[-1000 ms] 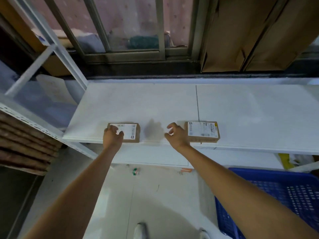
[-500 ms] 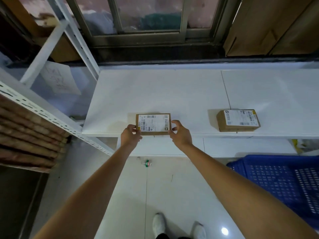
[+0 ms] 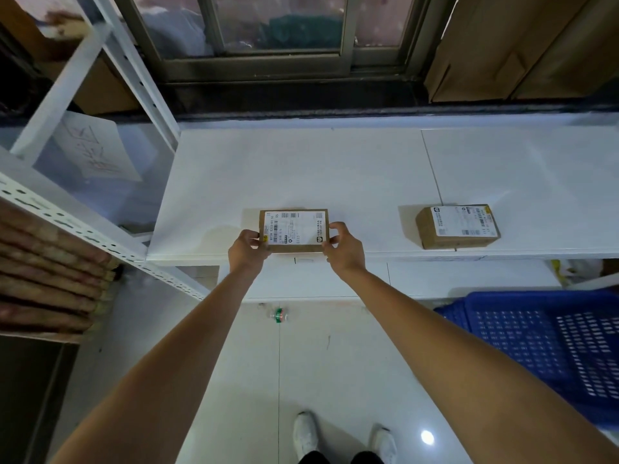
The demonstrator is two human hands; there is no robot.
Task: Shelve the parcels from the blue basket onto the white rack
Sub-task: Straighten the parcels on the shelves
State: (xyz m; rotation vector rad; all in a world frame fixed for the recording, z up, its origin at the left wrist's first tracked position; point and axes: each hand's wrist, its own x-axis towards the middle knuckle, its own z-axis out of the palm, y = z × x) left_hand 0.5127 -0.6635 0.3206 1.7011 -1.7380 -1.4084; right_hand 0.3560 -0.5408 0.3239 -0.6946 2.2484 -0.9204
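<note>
A small brown cardboard parcel [image 3: 294, 230] with a white label lies at the front edge of the white rack shelf [image 3: 318, 172]. My left hand [image 3: 247, 250] grips its left end and my right hand [image 3: 344, 247] grips its right end. A second labelled brown parcel [image 3: 458, 226] rests alone on the shelf further right. The blue basket [image 3: 549, 346] stands on the floor at the lower right; what shows of its inside holds nothing.
A perforated white rack post [image 3: 97, 236] runs diagonally at the left, above stacked brown boards [image 3: 47, 279]. A window frame [image 3: 284, 61] and cardboard sheets [image 3: 522, 45] stand behind the shelf. A small bottle [image 3: 278, 314] lies on the tiled floor near my shoes [image 3: 345, 437].
My right hand left the right parcel and joined my left hand on the left parcel. The view shifted left, so the right parcel now lies apart from both hands.
</note>
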